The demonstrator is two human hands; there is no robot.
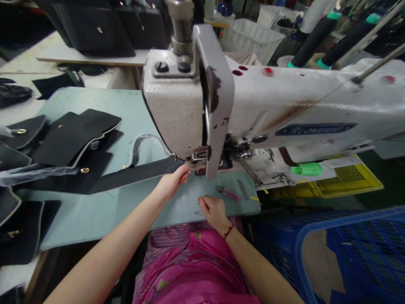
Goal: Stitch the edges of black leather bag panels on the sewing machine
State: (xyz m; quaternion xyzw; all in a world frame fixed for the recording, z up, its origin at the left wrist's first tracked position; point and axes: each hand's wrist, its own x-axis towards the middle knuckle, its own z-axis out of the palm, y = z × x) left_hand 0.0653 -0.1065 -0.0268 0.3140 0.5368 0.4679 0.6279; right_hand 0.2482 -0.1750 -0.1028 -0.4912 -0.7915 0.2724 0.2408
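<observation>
Your pink smock point(190, 266) lies nearest; your left hand point(171, 182) pinches the black strap point(136, 177) at the presser foot point(200, 154), where a slip could pull that hand under. Your right hand point(214, 211) rests curled, apparently empty, beside the snips point(227, 193).

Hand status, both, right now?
Left hand: closed, pinching the black strip.
Right hand: loosely curled on the pale green table, nothing visible in it; open or closed can't be told.

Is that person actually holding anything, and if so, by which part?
The left hand grips a long black strip near its end, by the sewing machine's foot. The right hand seems empty, resting on the table.
</observation>
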